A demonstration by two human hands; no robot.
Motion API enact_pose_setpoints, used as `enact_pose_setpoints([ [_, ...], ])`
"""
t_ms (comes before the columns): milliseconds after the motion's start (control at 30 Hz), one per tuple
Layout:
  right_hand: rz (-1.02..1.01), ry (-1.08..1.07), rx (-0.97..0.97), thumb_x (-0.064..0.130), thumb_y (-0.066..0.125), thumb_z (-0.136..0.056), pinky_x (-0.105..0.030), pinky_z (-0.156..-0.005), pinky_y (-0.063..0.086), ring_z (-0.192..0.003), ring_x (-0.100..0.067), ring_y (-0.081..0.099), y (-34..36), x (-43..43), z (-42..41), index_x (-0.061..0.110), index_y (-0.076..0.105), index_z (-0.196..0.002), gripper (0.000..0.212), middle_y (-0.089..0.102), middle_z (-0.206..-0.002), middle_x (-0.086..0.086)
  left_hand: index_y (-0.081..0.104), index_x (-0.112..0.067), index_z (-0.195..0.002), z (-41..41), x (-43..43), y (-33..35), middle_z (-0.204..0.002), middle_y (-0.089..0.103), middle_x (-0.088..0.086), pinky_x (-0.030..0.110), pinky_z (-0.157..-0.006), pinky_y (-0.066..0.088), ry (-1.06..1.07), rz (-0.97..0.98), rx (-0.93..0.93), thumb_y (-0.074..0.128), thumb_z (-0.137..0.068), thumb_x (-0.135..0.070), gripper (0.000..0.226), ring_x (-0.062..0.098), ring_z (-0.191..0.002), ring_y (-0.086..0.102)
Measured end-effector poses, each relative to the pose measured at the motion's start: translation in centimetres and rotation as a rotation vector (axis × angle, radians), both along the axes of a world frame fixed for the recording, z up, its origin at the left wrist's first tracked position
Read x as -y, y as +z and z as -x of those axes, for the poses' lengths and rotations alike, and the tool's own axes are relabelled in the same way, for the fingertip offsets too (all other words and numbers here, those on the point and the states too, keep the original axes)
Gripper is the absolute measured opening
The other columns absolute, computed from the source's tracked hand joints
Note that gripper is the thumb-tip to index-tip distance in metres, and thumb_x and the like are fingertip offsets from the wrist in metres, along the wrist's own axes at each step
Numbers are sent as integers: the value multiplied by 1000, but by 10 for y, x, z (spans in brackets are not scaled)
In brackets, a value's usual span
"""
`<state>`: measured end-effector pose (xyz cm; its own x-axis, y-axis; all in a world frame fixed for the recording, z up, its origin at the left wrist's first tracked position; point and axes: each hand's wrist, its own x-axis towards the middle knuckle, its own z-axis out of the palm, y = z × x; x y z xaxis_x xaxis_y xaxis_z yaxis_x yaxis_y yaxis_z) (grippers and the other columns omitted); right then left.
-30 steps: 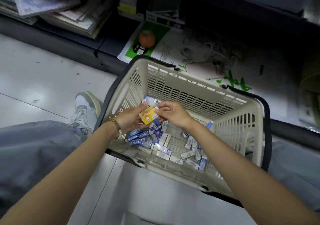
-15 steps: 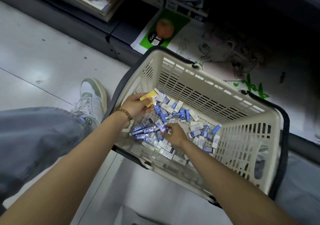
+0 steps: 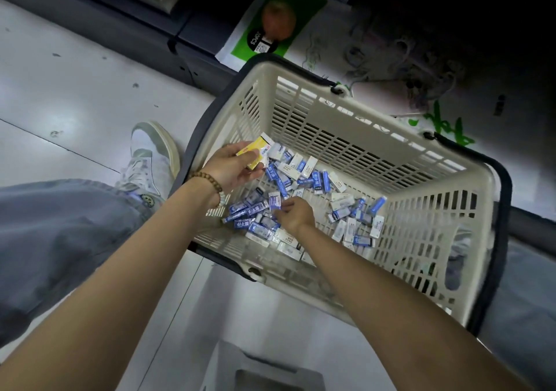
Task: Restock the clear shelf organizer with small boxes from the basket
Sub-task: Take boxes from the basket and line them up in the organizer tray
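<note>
A cream plastic basket (image 3: pixel 346 122) with dark handles stands on the floor, its bottom covered with several small blue-and-white boxes (image 3: pixel 313 177). My left hand (image 3: pixel 231 165), with a bead bracelet on the wrist, is over the basket's left side and holds a small stack of yellow-and-white boxes (image 3: pixel 255 151). My right hand (image 3: pixel 294 214) reaches down into the pile, fingers pinched on a small blue-and-white box (image 3: pixel 275 202). The clear shelf organizer is not in view.
A dark low shelf base (image 3: pixel 168 29) runs along the top, with a green-and-white printed sheet (image 3: pixel 270 26) and tangled white cords (image 3: pixel 406 59) on it. My left leg and a white sneaker (image 3: pixel 150 156) are left of the basket. A grey object (image 3: pixel 270 372) shows at the bottom edge.
My right hand left the yellow boxes and dropped into the pile, then closed on a blue-and-white box. My left hand kept the stack and shifted to the left. The camera tilted down.
</note>
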<state>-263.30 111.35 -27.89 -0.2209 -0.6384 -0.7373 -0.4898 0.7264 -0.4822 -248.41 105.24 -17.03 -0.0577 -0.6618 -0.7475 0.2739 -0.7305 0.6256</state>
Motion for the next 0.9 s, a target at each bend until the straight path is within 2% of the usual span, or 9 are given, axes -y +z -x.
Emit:
enact_pose_setpoints([
  [133, -62, -154, 110, 22, 73, -80, -23, -69, 44, -62, -13, 55, -6, 0, -9, -5, 69, -87, 27, 62, -82, -11, 56, -13, -99, 1, -1, 0, -90, 60, 8, 21, -62, 58, -8, 3, 14, 55, -91, -7, 9, 15, -78, 60],
  [233, -102, -339, 181, 24, 73, -81, -26, -80, 50, -81, -21, 64, -8, 0, -25, 0, 70, -98, 31, 69, -103, -15, 56, -16, -92, 1, -1, -1, -84, 60, 6, 22, -69, 57, -30, 10, 34, 55, -91, -9, 7, 14, -75, 61],
  [300, -133, -463, 163, 30, 71, -81, -24, -70, 45, -80, -20, 60, -4, 8, -35, 3, 66, -98, 33, 67, -111, -14, 57, -17, -90, 1, -2, -2, -80, 61, 6, 26, -75, 56, -30, 5, 43, 56, -91, -9, 8, 15, -75, 62],
  [400, -63, -617, 212, 30, 73, -80, -27, -79, 44, -104, -24, 58, -4, 21, -43, 4, 51, -130, 60, 57, -121, -9, 57, -17, -91, 1, -3, -2, -80, 61, 5, 25, -74, 56, -17, 9, 34, 56, -91, -9, 8, 15, -75, 62],
  [500, 73, -312, 161, 25, 74, -80, -23, -95, 40, -124, -24, 48, -5, 22, -44, 13, 47, -136, 63, 42, -142, -6, 57, -16, -93, 1, -2, 0, -81, 60, 5, 22, -69, 56, -20, 16, 22, 55, -92, -9, 7, 14, -74, 61],
  [667, 141, 26, 73, 18, 72, -81, -29, -105, 38, -121, -24, 47, -19, 10, -30, 10, 60, -116, 38, 39, -131, -10, 56, -15, -94, 2, 0, 0, -87, 59, 5, 21, -67, 56, -4, 6, 28, 55, -91, -9, 7, 14, -77, 60],
  [767, 131, 11, 184, 9, 71, -82, -36, -97, 44, -106, -24, 52, -20, 2, -27, 8, 55, -109, 31, 51, -113, -7, 56, -16, -93, 3, 1, -1, -87, 59, 5, 21, -66, 57, -8, 8, 32, 56, -91, -10, 6, 13, -77, 60],
  [833, 97, -15, 224, 8, 69, -83, -35, -81, 47, -91, -23, 53, -15, 2, -27, 11, 49, -103, 29, 52, -89, 3, 57, -16, -93, 3, 0, -1, -85, 59, 4, 21, -66, 57, -12, 14, 35, 56, -91, -11, 5, 13, -75, 60],
  [900, 101, 27, 170, 11, 68, -84, -32, -76, 47, -88, -23, 56, -8, 5, -22, 8, 52, -108, 28, 53, -85, 3, 57, -17, -93, 2, 0, -1, -84, 59, 4, 21, -68, 57, -31, 22, 48, 57, -91, -13, 4, 12, -74, 60],
])
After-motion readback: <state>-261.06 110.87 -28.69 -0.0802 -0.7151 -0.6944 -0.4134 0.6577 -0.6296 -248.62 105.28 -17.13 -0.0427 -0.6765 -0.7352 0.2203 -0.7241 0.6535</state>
